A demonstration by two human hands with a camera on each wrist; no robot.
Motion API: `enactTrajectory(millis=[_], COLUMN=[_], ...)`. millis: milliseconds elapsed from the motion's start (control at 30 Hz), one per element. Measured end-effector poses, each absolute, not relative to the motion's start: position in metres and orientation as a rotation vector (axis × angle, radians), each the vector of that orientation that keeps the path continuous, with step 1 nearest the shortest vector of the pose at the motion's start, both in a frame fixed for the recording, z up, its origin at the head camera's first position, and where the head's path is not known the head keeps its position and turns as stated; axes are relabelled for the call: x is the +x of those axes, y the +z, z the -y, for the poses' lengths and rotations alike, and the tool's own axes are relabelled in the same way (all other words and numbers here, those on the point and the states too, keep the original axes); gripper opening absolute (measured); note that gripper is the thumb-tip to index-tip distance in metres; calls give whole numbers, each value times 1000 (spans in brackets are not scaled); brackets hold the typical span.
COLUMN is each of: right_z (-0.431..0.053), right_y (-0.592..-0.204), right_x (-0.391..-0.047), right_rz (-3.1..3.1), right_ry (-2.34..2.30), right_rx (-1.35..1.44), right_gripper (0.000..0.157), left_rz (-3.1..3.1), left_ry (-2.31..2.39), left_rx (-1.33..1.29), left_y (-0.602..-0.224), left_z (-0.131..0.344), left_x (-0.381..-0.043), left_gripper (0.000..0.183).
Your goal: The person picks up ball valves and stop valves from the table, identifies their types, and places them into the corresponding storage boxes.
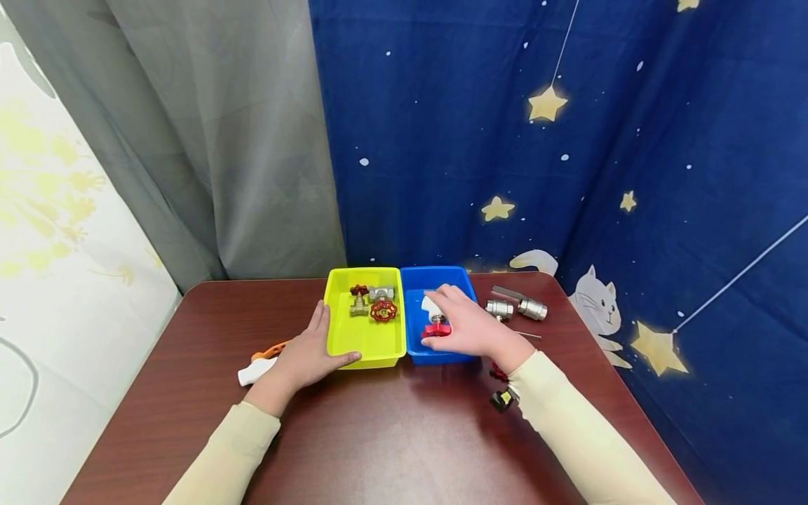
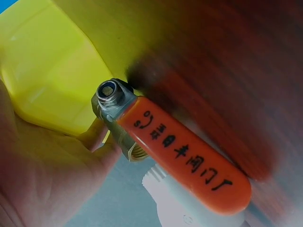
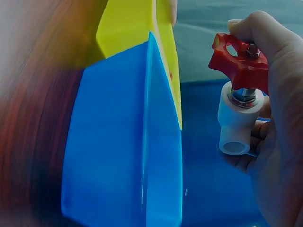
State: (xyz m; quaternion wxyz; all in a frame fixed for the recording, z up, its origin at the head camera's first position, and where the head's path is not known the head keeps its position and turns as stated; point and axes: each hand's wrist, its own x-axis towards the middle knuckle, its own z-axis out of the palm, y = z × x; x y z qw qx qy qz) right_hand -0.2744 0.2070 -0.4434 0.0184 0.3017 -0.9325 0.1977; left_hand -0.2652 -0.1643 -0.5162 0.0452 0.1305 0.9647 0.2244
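My right hand [image 1: 470, 326] grips a white plastic valve with a red handle [image 3: 239, 73] inside the blue bin [image 1: 413, 344]. In the right wrist view the thumb lies by the red handle and fingers curl behind the white body. My left hand [image 1: 309, 354] rests on the near left corner of the yellow bin [image 1: 379, 347], fingers straight along its side and thumb across the front rim. Inside that bin lie a small brass gate valve [image 1: 358, 306] and a larger valve with a red handwheel [image 1: 383, 311]. A ball valve with an orange lever [image 2: 184, 158] lies beside the left hand.
Left of the yellow bin, a white plastic fitting [image 1: 254, 372] lies by the orange lever. Metal ball valves [image 1: 532, 308] lie right of the blue bin. A red handle [image 1: 499, 372] shows partly under the right forearm. Curtains [image 1: 410, 175] hang behind the table [image 1: 379, 435].
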Motion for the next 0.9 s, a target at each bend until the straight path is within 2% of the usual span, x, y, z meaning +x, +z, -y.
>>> enactTrajectory(millis=[200,433,900], right_z=[-185,-162,-119], right_y=[-443,-439,-431], right_x=[-283,-288,-294], right_rz=[2865,2871,2981], right_ry=[628,612,564], right_rx=[1005,1035,1063], right_gripper=[102,97,101], left_rz=[-2955,-2954,-2956], left_ry=[684,678,686], left_rx=[403,403,405], left_y=[-518,-516,-519], left_z=[164,164,166], left_x=[-266,-267,-269], left_gripper=[139,137,137])
